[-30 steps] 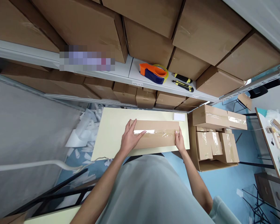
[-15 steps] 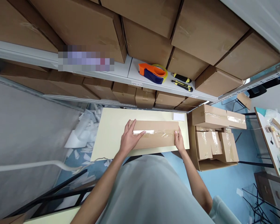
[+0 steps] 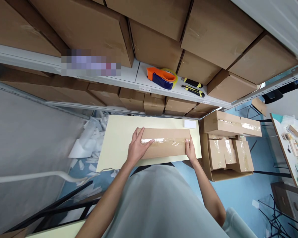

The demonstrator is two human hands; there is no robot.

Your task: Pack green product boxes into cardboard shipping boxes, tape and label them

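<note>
A long flat cardboard box (image 3: pixel 167 142), sealed along its top with clear tape, lies on a pale yellow table (image 3: pixel 116 142). My left hand (image 3: pixel 137 148) lies flat on the box's left end, fingers spread, thumb along the tape seam. My right hand (image 3: pixel 190 150) grips the box's right end, fingers curled round its edge. A small white label (image 3: pixel 190 124) lies on the table just beyond the box's right corner.
An orange and blue tape dispenser (image 3: pixel 162 77) and two yellow-black utility knives (image 3: pixel 193 86) lie on the white shelf (image 3: pixel 129 74) among large cartons. Right of the table an open carton (image 3: pixel 228 155) holds taped boxes. White paper scraps (image 3: pixel 89 142) litter the floor at left.
</note>
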